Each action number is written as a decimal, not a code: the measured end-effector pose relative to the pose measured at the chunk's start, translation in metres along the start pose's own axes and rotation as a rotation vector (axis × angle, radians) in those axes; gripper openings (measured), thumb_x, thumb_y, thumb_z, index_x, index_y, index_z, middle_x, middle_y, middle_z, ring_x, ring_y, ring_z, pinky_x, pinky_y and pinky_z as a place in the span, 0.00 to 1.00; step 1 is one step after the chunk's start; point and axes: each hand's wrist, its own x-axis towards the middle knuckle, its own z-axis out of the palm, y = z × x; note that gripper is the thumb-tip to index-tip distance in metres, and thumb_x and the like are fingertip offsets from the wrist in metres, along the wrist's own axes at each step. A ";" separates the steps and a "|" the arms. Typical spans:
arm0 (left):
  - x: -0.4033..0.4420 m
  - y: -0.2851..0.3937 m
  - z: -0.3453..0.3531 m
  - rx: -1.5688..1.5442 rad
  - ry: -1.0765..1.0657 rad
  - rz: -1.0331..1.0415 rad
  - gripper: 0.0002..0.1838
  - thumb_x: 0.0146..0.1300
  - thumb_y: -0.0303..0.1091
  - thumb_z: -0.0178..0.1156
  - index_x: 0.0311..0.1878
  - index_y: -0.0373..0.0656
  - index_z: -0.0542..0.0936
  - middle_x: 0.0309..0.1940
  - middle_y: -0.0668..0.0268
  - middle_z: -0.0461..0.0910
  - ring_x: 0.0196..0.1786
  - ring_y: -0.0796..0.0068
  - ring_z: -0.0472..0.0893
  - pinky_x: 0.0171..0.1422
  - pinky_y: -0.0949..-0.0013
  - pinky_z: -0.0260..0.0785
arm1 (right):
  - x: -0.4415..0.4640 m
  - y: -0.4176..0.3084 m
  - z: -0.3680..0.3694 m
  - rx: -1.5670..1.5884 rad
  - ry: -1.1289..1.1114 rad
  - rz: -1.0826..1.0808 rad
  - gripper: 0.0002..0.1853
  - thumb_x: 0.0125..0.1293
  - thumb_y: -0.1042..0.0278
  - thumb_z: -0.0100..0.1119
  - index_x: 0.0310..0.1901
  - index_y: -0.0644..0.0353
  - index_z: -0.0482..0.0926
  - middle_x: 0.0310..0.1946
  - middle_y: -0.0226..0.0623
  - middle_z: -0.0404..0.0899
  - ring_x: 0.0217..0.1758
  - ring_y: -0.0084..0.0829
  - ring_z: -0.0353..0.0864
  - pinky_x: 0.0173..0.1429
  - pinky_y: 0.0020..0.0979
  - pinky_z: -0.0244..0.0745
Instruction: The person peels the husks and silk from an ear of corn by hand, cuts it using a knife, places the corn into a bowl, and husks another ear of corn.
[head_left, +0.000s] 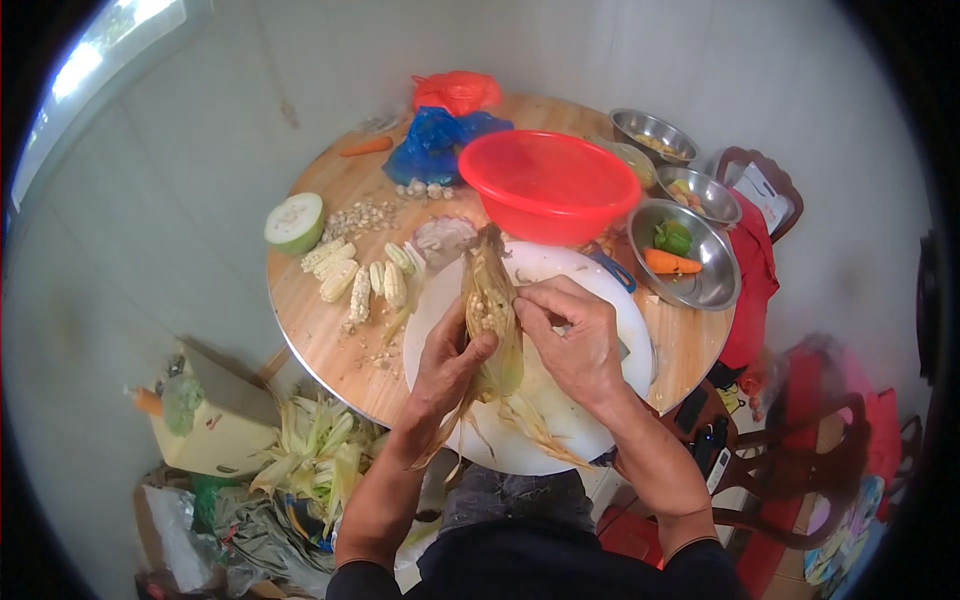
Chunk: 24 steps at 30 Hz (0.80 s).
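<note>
An ear of corn [490, 300] in a dry, partly opened husk stands upright above the round white cutting board [590, 420]. My left hand [450, 355] is wrapped round its lower left side, thumb across the front where some kernels show. Loose husk leaves [535, 430] hang below it. On the right side, my right hand [570, 335] pinches the edge of the husk with thumb and forefinger. Left of the board lie several husked corn cobs [340, 275], with loose kernels near them.
A red plastic basin [550, 185] stands behind the board. Steel bowls [705, 285] line the right, one holding a carrot [672, 262] and a green pepper [672, 237]. A blue bag [430, 145], garlic [425, 190] and half a melon [295, 222] sit left. Stripped husks [320, 450] are piled below the table.
</note>
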 end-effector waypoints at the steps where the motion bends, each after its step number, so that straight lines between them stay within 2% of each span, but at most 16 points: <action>1: 0.000 0.000 0.000 0.003 -0.010 0.006 0.38 0.70 0.46 0.69 0.74 0.34 0.67 0.63 0.63 0.76 0.65 0.73 0.73 0.72 0.67 0.64 | -0.001 -0.002 -0.001 -0.003 0.001 0.000 0.09 0.65 0.72 0.68 0.45 0.66 0.87 0.37 0.44 0.85 0.33 0.35 0.86 0.39 0.31 0.80; 3: -0.002 0.004 0.006 0.013 0.005 0.000 0.37 0.71 0.46 0.68 0.74 0.34 0.66 0.63 0.63 0.75 0.66 0.73 0.73 0.72 0.68 0.64 | -0.002 -0.008 -0.003 -0.115 0.011 0.053 0.07 0.65 0.73 0.67 0.42 0.64 0.87 0.34 0.43 0.85 0.32 0.33 0.85 0.38 0.29 0.79; 7: -0.001 0.005 0.006 0.073 0.001 0.045 0.37 0.74 0.47 0.64 0.77 0.35 0.64 0.67 0.62 0.73 0.68 0.73 0.71 0.73 0.68 0.62 | -0.005 -0.001 0.004 -0.066 0.098 0.160 0.06 0.67 0.73 0.63 0.40 0.66 0.87 0.32 0.39 0.85 0.31 0.28 0.85 0.37 0.29 0.78; 9: -0.002 0.006 0.008 0.083 0.044 0.032 0.38 0.75 0.48 0.63 0.78 0.36 0.63 0.69 0.62 0.71 0.70 0.72 0.70 0.74 0.67 0.62 | -0.002 0.013 0.004 0.361 0.087 0.597 0.08 0.70 0.72 0.61 0.41 0.69 0.84 0.30 0.34 0.85 0.32 0.24 0.84 0.35 0.31 0.77; 10: -0.003 0.006 0.008 0.094 0.087 0.017 0.38 0.75 0.48 0.62 0.79 0.36 0.61 0.71 0.62 0.69 0.71 0.72 0.69 0.75 0.67 0.61 | -0.005 0.019 0.007 0.362 0.085 0.596 0.08 0.70 0.72 0.61 0.41 0.69 0.84 0.30 0.34 0.85 0.32 0.24 0.84 0.35 0.31 0.77; 12: -0.002 0.002 0.000 0.062 0.129 -0.042 0.39 0.76 0.48 0.61 0.80 0.37 0.60 0.73 0.62 0.68 0.71 0.71 0.69 0.76 0.66 0.60 | -0.012 0.031 0.014 0.663 0.107 0.735 0.10 0.73 0.68 0.58 0.41 0.69 0.81 0.31 0.31 0.82 0.35 0.21 0.81 0.39 0.28 0.76; 13: -0.001 -0.001 -0.005 0.025 0.167 -0.109 0.39 0.76 0.48 0.61 0.80 0.37 0.59 0.74 0.62 0.67 0.72 0.71 0.69 0.76 0.66 0.60 | -0.015 0.035 0.018 0.664 0.106 0.734 0.10 0.73 0.68 0.58 0.41 0.69 0.81 0.31 0.31 0.82 0.35 0.21 0.81 0.39 0.28 0.76; 15: 0.002 -0.008 -0.013 0.015 0.125 -0.090 0.38 0.76 0.46 0.61 0.80 0.37 0.60 0.73 0.62 0.67 0.72 0.71 0.69 0.76 0.67 0.61 | -0.018 0.035 0.029 0.519 0.151 0.440 0.11 0.75 0.66 0.55 0.43 0.67 0.79 0.36 0.32 0.82 0.39 0.20 0.79 0.47 0.25 0.75; 17: 0.003 -0.013 -0.015 0.007 0.086 -0.074 0.37 0.76 0.44 0.61 0.79 0.37 0.60 0.72 0.61 0.68 0.72 0.72 0.69 0.75 0.67 0.62 | -0.017 0.025 0.036 0.539 0.189 0.391 0.11 0.77 0.66 0.53 0.46 0.67 0.77 0.39 0.33 0.81 0.41 0.20 0.78 0.50 0.25 0.74; 18: 0.005 -0.010 -0.007 0.145 0.068 0.016 0.34 0.76 0.42 0.61 0.78 0.36 0.62 0.70 0.61 0.70 0.70 0.72 0.70 0.74 0.67 0.63 | -0.016 0.021 0.039 0.556 0.227 0.338 0.11 0.78 0.66 0.51 0.49 0.67 0.76 0.42 0.33 0.80 0.43 0.20 0.77 0.53 0.26 0.73; 19: 0.008 -0.008 -0.001 0.283 0.050 0.108 0.32 0.76 0.39 0.61 0.76 0.35 0.63 0.68 0.60 0.72 0.69 0.71 0.72 0.73 0.67 0.65 | -0.017 0.022 0.043 0.558 0.226 0.339 0.11 0.78 0.66 0.51 0.49 0.67 0.76 0.42 0.33 0.80 0.43 0.20 0.77 0.53 0.26 0.73; 21: 0.011 -0.006 0.003 0.274 0.100 0.073 0.30 0.75 0.37 0.61 0.75 0.35 0.65 0.65 0.60 0.74 0.67 0.71 0.73 0.72 0.66 0.66 | -0.020 0.028 0.050 0.638 0.275 0.383 0.12 0.79 0.67 0.49 0.53 0.67 0.74 0.46 0.35 0.80 0.46 0.21 0.77 0.55 0.28 0.74; 22: 0.011 -0.005 0.003 0.264 0.148 0.038 0.28 0.75 0.35 0.61 0.73 0.35 0.67 0.63 0.60 0.77 0.65 0.71 0.75 0.71 0.66 0.67 | -0.021 0.030 0.053 0.639 0.273 0.385 0.12 0.79 0.67 0.49 0.53 0.67 0.74 0.46 0.35 0.80 0.46 0.21 0.77 0.55 0.28 0.74; 24: 0.012 -0.007 -0.003 0.243 0.161 0.059 0.27 0.75 0.35 0.60 0.72 0.35 0.68 0.62 0.60 0.78 0.64 0.70 0.76 0.70 0.65 0.67 | -0.023 0.034 0.059 0.838 0.389 0.391 0.10 0.79 0.69 0.50 0.53 0.66 0.73 0.47 0.37 0.81 0.47 0.22 0.78 0.58 0.29 0.75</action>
